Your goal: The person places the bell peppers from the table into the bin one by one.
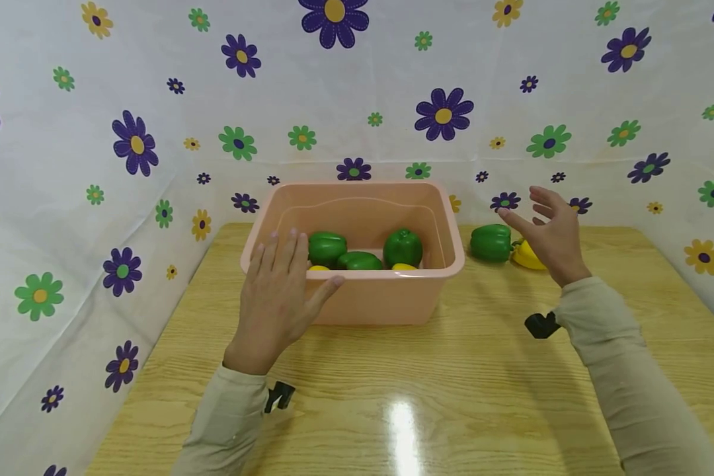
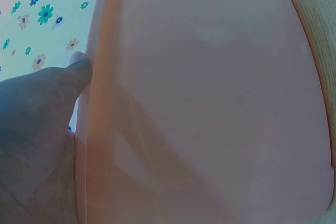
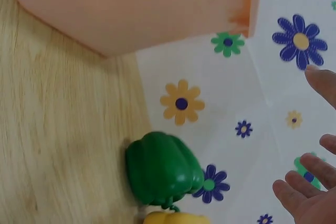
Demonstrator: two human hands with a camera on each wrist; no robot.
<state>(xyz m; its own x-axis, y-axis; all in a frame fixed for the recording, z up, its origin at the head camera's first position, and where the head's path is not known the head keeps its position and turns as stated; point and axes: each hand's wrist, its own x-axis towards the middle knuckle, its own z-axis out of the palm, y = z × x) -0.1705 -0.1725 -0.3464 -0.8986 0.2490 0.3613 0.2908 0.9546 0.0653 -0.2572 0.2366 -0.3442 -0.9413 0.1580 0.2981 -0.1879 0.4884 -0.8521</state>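
Observation:
A peach plastic bin (image 1: 369, 297) stands on the table, with green bell peppers (image 1: 402, 249) inside and bits of yellow showing behind its front rim. Over the bin's front left rim lies my left hand (image 1: 274, 297), fingers straight and thumb spread along the rim. In the left wrist view that thumb (image 2: 79, 69) is right at the rim. To the right of the bin, my right hand (image 1: 550, 235) is raised with fingers apart and nothing in them. Below it, a green bell pepper (image 3: 163, 169) and a yellow pepper (image 3: 178, 219) lie on the table, the yellow one partly hidden by the hand.
The wooden table (image 1: 357, 383) runs back to a white flowered cloth (image 1: 357, 86) that hangs behind and at both sides. Black mounts (image 1: 541, 325) stick out from both sleeves near the wrists.

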